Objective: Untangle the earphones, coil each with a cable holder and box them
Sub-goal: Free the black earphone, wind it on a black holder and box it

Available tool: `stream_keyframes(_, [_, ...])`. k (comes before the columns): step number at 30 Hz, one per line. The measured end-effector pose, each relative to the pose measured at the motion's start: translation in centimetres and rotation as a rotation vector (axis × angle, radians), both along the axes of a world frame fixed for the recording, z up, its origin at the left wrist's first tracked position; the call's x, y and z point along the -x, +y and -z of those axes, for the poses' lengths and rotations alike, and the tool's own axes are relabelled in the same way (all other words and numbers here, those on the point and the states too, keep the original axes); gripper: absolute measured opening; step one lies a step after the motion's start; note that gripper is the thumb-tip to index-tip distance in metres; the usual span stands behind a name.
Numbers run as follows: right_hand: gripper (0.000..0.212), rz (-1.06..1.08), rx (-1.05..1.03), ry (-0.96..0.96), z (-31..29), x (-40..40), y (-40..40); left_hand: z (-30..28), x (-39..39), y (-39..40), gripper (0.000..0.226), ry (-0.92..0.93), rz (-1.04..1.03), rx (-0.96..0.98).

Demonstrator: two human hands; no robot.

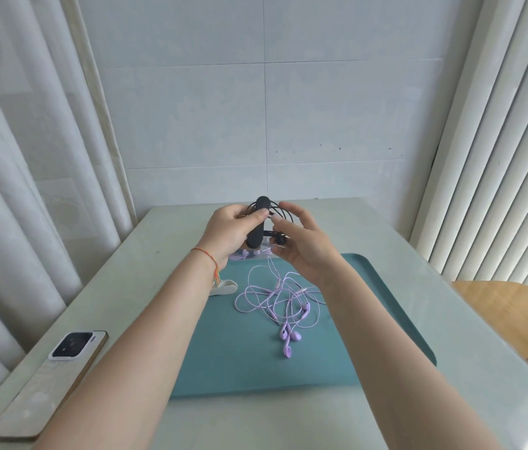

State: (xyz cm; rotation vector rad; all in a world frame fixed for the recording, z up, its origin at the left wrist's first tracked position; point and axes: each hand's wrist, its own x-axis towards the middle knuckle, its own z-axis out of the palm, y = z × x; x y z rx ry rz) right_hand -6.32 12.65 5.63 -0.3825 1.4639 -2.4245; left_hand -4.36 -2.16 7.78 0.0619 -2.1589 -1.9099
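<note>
— Earphones first: where are they?
— Two sets. The black earphones (275, 219) are up in the air over the far edge of the teal mat (240, 362), their cable looped beside a black cable holder (257, 222). The purple earphones (280, 303) lie in a loose tangle on the mat, buds toward the near side.

— And the hands?
— The left hand (230, 232) has its fingers and thumb curled round the black holder, gripping it upright. The right hand (301, 241) sits just beside it with fingers loosely bent, thumb and forefinger pinching the black cable next to the holder.

— What's the surface like?
— A pale, glossy table (450, 368) carrying the mat, pushed up against a wall of large light tiles (256, 108). A white cable holder (223, 287) rests at the mat's left edge, partly behind the left wrist, which wears a thin red string bracelet (207, 258). A phone (51, 381) lies face down near the table's front left corner.

— The room around it?
— White curtains (29, 157) hang on the left, pale vertical blinds (499, 141) on the right, and a wooden surface (509, 313) shows beyond the table's right edge. Something small and purplish lies behind the hands; I cannot tell what.
</note>
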Motion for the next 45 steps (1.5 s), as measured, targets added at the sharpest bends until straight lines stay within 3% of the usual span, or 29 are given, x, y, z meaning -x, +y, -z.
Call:
stream_keyframes(4, [0.026, 0.120, -0.007, 0.063, -0.1, 0.0, -0.8, -0.1, -0.1, 0.5, 0.035, -0.048, 0.039, -0.035])
stream_keyframes(9, [0.007, 0.269, -0.037, 0.049, 0.2, 0.1, -1.0, 0.0, -0.4, 0.8, 0.023, -0.084, 0.106, -0.178])
stream_keyframes(19, [0.006, 0.377, -0.145, 0.100, 0.0, 1.4, -1.1, 1.0, 0.6, 0.9, 0.018, -0.069, 0.033, -0.289])
stream_keyframes(26, [0.008, 0.347, -0.373, 0.171, -1.2, 4.5, -1.9, 0.9, 3.0, -0.8, 0.020, -0.205, 0.078, -0.255])
stream_keyframes(30, [0.010, 0.363, -0.588, 0.251, -2.5, 8.2, -3.1, 1.1, 6.6, -3.6, 0.018, -0.216, -0.083, -0.048])
stream_keyframes(34, [0.010, 0.410, -0.843, 0.385, -3.2, 12.6, -4.3, 2.6, 9.8, -6.8, 0.021, -0.027, -0.359, 0.604])
stream_keyframes(37, [0.011, 0.415, -1.051, 0.524, -2.6, 15.4, -5.8, 4.2, 12.0, -8.1, 0.026, -0.079, -0.322, 0.836])
stream_keyframes(41, [0.016, 0.279, -1.445, 0.748, -1.0, 18.1, -7.7, 6.4, 13.6, -8.9, 0.043, -0.168, -0.183, 0.850])
stream_keyframes(45, [0.014, 0.133, -1.928, 1.100, 0.6, 18.4, -8.7, 7.9, 13.9, -9.0, 0.038, -0.139, -0.178, 0.742])
